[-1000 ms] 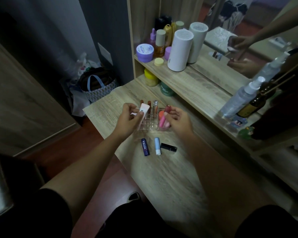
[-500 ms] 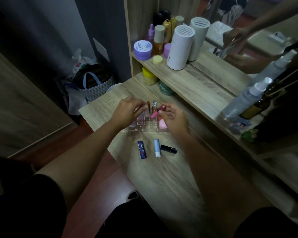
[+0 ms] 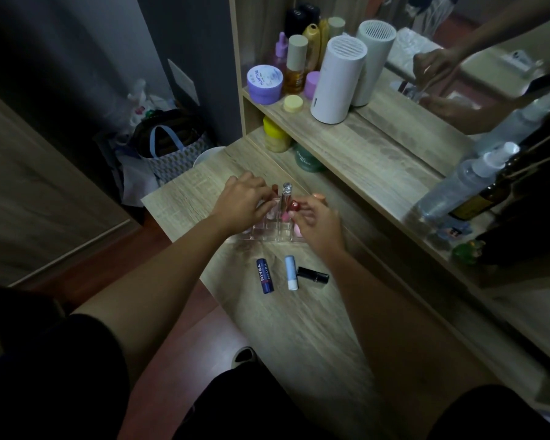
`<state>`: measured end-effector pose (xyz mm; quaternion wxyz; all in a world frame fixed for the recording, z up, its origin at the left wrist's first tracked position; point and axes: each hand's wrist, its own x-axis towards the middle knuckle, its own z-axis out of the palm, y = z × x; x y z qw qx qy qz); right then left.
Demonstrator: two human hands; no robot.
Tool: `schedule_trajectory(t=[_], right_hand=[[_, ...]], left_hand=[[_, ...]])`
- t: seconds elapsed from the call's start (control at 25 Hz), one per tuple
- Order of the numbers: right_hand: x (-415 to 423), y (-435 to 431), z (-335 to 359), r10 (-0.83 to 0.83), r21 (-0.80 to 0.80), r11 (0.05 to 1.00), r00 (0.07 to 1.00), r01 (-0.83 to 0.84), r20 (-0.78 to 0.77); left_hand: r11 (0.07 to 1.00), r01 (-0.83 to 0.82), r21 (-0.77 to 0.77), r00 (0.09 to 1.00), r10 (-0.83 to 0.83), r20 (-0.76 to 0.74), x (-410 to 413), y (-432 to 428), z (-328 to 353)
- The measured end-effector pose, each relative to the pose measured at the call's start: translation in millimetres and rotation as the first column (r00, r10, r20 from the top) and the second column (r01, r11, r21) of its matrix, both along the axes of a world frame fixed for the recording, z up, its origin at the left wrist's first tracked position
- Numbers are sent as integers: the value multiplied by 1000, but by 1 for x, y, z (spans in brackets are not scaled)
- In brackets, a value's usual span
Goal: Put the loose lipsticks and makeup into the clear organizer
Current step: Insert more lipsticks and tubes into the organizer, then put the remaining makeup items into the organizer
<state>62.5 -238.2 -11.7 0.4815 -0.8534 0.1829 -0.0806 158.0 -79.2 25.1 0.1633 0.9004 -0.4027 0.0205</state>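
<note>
Both hands at the clear organizer (image 3: 269, 231) on the wooden surface (image 3: 299, 328).

The right hand (image 3: 318, 222) has its grip clamped on a red-capped lipstick (image 3: 294, 207) over the compartments; the left hand's (image 3: 243, 203) grip I cannot tell. Nearer the person than both grips lie 3 loose tubes: navy stick (image 3: 265, 275), pale blue stick (image 3: 291, 272), black lipstick (image 3: 312, 275).

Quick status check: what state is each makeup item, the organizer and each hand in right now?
Clear organizer: upright, partly filled.
Nivea stick: loose, lying flat.
Light blue stick: loose, lying flat.
Black tube: loose, lying flat.
Left hand: over organizer; grip unclear.
Right hand: pinching red-capped lipstick.
</note>
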Motion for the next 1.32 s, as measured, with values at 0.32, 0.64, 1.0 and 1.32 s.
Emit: schedule_trajectory(t=[0.32,0.64,1.0,1.32], right_hand=[[5,2,-4,29,-94,995,1000,-29,-4],[10,3,-5,24,-87,996,1000,-26,-20],[-36,3,-5,99,-237,966,994,-106,-40],[-59,13,-16,431,-334,798,863,-501,-264]], left_hand=[[995,29,100,1000,-30,6,1,-2,-2],[976,69,208,993,-86,76,5,-5,-1],[943,-169,-286,968,104,-229,-54,37,-11],[945,-314,86,755,304,-581,-103,34,-61]])
